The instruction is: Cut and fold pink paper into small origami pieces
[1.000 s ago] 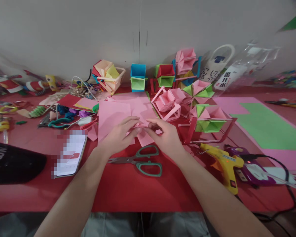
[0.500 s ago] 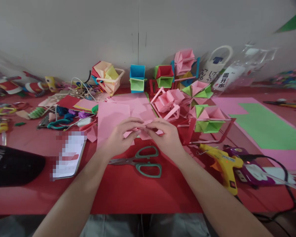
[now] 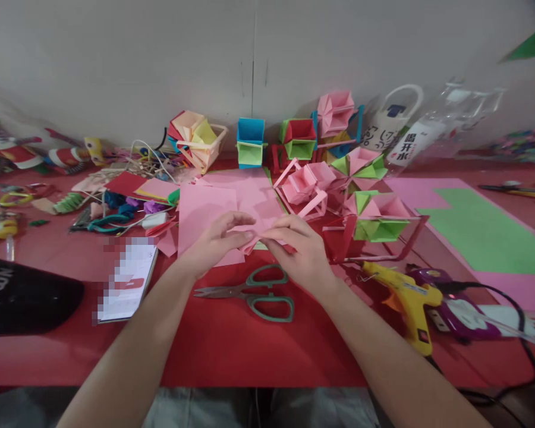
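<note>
A small folded piece of pink paper [image 3: 251,245] is held up between my two hands, above the pink sheets. My left hand [image 3: 218,242] has its thumb against the paper's left end; the index finger is lifted and curved above it. My right hand [image 3: 301,249] pinches the right part between thumb and fingers. Fingers hide much of the paper, so its full shape cannot be made out. Just below the hands, scissors [image 3: 271,320] with grey-green handles lie on the red table [image 3: 267,353], blades pointing left. Flat pink sheets [image 3: 205,208] lie behind and under the hands.
Folded paper models [image 3: 378,220] stand behind and to the right. A yellow glue gun [image 3: 412,303] with a black cord lies at right. On the left are a phone [image 3: 131,285], a black cylindrical object [image 3: 27,297] and craft scraps [image 3: 120,202]. Clear bottles [image 3: 446,122] stand back right.
My left fingers have spread a little, with the index finger lifting off the thumb. The pink piece now shows a folded edge pointing down. The view has shifted slightly.
</note>
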Tool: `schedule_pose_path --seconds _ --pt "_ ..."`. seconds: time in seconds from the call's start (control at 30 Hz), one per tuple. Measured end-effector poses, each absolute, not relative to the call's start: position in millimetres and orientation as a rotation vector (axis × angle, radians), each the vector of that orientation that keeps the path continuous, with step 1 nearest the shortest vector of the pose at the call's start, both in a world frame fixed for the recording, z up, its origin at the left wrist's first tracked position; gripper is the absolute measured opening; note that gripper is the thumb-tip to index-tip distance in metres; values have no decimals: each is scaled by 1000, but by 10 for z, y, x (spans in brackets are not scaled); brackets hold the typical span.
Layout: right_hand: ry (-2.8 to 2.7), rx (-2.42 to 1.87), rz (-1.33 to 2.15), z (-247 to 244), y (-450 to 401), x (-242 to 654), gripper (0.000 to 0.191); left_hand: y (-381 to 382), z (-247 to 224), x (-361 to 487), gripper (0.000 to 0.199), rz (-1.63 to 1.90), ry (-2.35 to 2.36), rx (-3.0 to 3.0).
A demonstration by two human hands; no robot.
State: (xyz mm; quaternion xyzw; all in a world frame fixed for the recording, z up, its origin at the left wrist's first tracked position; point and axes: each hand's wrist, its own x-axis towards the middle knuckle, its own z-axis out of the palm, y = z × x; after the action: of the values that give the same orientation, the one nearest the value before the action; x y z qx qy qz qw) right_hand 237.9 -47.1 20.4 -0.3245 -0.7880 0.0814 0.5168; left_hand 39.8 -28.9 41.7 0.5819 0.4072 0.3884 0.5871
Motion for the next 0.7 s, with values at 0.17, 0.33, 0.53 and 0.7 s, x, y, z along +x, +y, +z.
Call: schedule_pose_path --seconds 0.17,0.33,0.53,0.7 --pt "-1917 -788 61 200 -469 2389 16 -325 485 398 48 712 1013 1139" --pt "-1867 -897 -1 189 -469 2364 20 -284 427 436 54 925 1030 1162" --pt "-1475 -1135 570 184 -472 2311 43 -219 279 482 50 1400 1080 1471" --pt "-1402 -1054 1118 256 -471 2254 24 -254 189 524 53 1510 1183 1669"
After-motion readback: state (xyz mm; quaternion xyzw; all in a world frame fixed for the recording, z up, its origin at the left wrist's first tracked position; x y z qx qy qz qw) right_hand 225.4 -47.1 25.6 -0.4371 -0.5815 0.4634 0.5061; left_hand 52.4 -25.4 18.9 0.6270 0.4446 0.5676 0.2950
